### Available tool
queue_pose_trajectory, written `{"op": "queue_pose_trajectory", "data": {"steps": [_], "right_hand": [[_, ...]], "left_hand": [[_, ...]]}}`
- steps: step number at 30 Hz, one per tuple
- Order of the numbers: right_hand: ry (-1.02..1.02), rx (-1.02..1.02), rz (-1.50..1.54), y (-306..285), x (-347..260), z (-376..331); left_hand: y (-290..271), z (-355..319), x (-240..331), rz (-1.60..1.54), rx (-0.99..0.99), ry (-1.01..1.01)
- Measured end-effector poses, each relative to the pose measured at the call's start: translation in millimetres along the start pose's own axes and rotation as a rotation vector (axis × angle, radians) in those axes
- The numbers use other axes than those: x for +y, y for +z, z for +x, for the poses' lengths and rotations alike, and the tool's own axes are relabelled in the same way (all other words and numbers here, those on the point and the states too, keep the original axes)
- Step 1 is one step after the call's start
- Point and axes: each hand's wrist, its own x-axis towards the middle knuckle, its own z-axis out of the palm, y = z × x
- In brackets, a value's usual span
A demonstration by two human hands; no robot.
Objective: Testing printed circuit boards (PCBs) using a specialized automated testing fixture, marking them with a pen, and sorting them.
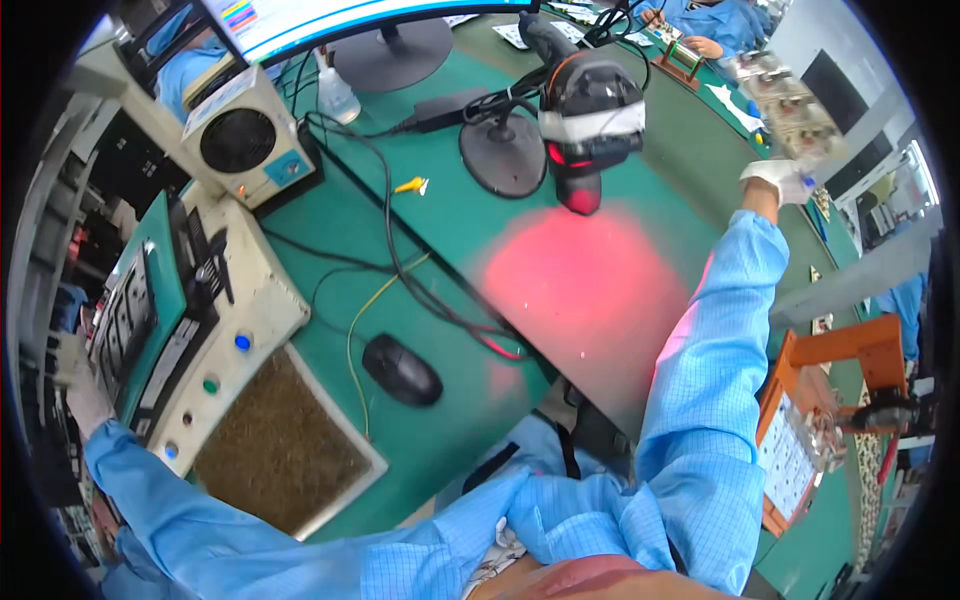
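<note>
Parts (790, 105) inside clear tray (828, 148) in white-gloved right hand (776, 183)

My bench (465, 405) has a green top, crossed by a dark seam (464, 278) beyond and to the right of the black mouse (402, 370). Left of the mouse I have a brown pad (280, 440) with a pale rim, and past that a cream machine (243, 262) with coloured buttons. A thin yellow-green wire (352, 325) lies close by the mouse's left side. Beyond the mouse lie dark cables (389, 215), then a yellow connector (410, 186), a scanner stand (492, 168), a bottle (338, 95) and the monitor base (393, 60).
</note>
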Motion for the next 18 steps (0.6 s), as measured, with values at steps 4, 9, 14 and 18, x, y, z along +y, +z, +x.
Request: {"op": "queue_pose_trajectory", "data": {"steps": [4, 9, 14, 18], "right_hand": [[-0.082, -0.282, 0.374, -3.6, -96.7, -25.5], [0.448, -0.491, 0.573, -19.5, -219.8, -145.6], [1.159, -0.920, 0.700, -64.5, -254.3, -255.1], [1.660, -0.980, 0.450, -85.3, -301.5, -362.9]], "left_hand": [[-84.5, -93.9, 59.2, -0.089, 0.143, 0.141], [-120.8, -218.4, 161.3, -0.148, 0.238, 0.410], [-129.3, -265.9, 193.4, -0.562, -0.208, 0.509], [-132.6, -251.7, 186.1, -1.617, 0.041, -0.090]]}}
